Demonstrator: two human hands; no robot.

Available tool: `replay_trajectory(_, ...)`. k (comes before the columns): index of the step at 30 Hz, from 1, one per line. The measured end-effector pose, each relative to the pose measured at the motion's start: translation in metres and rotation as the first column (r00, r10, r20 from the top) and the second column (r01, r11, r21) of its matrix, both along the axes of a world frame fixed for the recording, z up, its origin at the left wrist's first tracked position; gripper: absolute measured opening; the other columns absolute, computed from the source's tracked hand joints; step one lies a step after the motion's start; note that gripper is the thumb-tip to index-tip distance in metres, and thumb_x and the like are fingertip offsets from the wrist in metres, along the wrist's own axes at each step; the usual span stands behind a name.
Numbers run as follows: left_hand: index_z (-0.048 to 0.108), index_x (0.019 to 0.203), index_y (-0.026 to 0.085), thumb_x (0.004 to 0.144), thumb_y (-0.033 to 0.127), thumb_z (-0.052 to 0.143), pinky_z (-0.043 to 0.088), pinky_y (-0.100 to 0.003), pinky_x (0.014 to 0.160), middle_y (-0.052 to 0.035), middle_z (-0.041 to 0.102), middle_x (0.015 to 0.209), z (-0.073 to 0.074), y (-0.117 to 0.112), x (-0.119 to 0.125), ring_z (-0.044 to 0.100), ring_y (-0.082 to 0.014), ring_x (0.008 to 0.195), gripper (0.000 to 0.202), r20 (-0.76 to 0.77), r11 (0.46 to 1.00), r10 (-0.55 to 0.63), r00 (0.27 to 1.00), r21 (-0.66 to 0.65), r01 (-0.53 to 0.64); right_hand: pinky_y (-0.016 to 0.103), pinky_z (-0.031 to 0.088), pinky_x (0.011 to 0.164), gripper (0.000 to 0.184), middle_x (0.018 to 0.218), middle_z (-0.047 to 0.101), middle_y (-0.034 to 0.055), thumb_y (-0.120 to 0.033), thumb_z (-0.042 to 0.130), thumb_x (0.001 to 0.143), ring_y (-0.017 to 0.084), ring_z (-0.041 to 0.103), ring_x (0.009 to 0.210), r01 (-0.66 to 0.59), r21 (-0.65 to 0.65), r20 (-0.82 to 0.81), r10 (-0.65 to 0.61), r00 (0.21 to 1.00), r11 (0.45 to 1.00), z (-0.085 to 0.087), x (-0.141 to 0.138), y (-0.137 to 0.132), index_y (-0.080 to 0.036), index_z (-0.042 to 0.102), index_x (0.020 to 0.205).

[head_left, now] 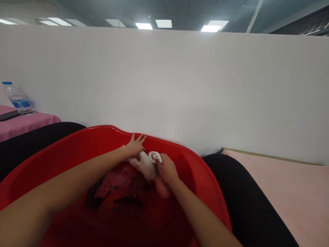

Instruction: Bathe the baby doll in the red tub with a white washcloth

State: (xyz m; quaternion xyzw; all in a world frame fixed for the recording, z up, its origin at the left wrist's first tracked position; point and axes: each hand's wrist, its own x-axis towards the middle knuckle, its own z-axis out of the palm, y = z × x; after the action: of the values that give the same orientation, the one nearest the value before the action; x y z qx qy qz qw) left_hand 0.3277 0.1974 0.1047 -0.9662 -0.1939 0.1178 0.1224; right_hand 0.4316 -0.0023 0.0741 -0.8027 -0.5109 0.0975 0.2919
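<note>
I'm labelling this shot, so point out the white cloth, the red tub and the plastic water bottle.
White cloth [146,167]: head view, middle of the stretch between the hands.
Red tub [84,147]: head view, bare inner wall.
Plastic water bottle [21,103]: head view, blue label.

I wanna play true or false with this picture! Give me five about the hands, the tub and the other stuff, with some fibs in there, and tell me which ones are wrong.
1. The right hand is holding a white cloth. True.
2. The tub is blue. False: the tub is red.
3. A bottle with a blue cap is on a pink cover. True.
4. The left hand is squeezed into a fist. False: the left hand has its fingers spread.
5. All the ceiling lights are dark. False: some ceiling lights are shining.
</note>
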Motion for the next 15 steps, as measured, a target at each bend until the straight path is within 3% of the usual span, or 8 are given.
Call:
replay_trajectory(4, 0.069, 0.134, 0.027, 0.075, 0.041, 0.085, 0.015, -0.075, 0.117, -0.0235, 0.012, 0.170, 0.007, 0.007, 0.005, 0.011, -0.0434, 0.158, 0.063, 0.028, 0.998, 0.001, 1.000, -0.061, 0.001, 0.035, 0.046, 0.088, 0.019, 0.117, 0.066, 0.0091, -0.020, 0.049, 0.100, 0.024, 0.059, 0.105, -0.082, 0.020, 0.203, 0.077, 0.976, 0.996, -0.002, -0.007, -0.005, -0.020, 0.064, 0.112)
replay_trajectory(7, 0.073, 0.127, 0.021, 0.076, 0.038, 0.083, 0.018, -0.071, 0.119, -0.0246, 0.012, 0.170, 0.012, 0.009, 0.004, 0.013, -0.0419, 0.158, 0.054, 0.050, 0.994, -0.018, 0.999, -0.109, 0.023, 0.037, 0.048, 0.089, 0.023, 0.125, 0.063, 0.0096, -0.018, 0.054, 0.097, 0.025, 0.057, 0.108, -0.164, -0.022, 0.392, 0.159, 0.906, 0.986, -0.005, -0.017, -0.007, -0.022, 0.064, 0.117)
replay_trajectory(11, 0.078, 0.114, 0.017, 0.081, 0.031, 0.079, 0.022, -0.067, 0.120, -0.0219, 0.018, 0.170, 0.011, 0.011, 0.003, 0.018, -0.0426, 0.157, 0.036, 0.094, 0.994, -0.064, 0.994, -0.088, 0.072, 0.042, 0.050, 0.089, 0.029, 0.123, 0.064, 0.0107, -0.017, 0.059, 0.094, 0.028, 0.058, 0.107, -0.264, -0.250, 0.600, 0.363, 0.713, 0.932, -0.017, -0.026, -0.008, -0.020, 0.064, 0.123)
replay_trajectory(15, 0.075, 0.125, 0.017, 0.074, 0.044, 0.087, 0.023, -0.073, 0.118, -0.0234, 0.010, 0.170, 0.006, 0.016, 0.008, 0.012, -0.0469, 0.157, 0.059, 0.079, 0.987, -0.057, 0.995, -0.143, 0.068, 0.043, 0.053, 0.081, 0.039, 0.121, 0.065, 0.0119, -0.013, 0.055, 0.096, 0.029, 0.060, 0.106, -0.329, -0.493, 0.657, 0.592, 0.466, 0.806, -0.039, -0.023, -0.013, -0.018, 0.060, 0.134)
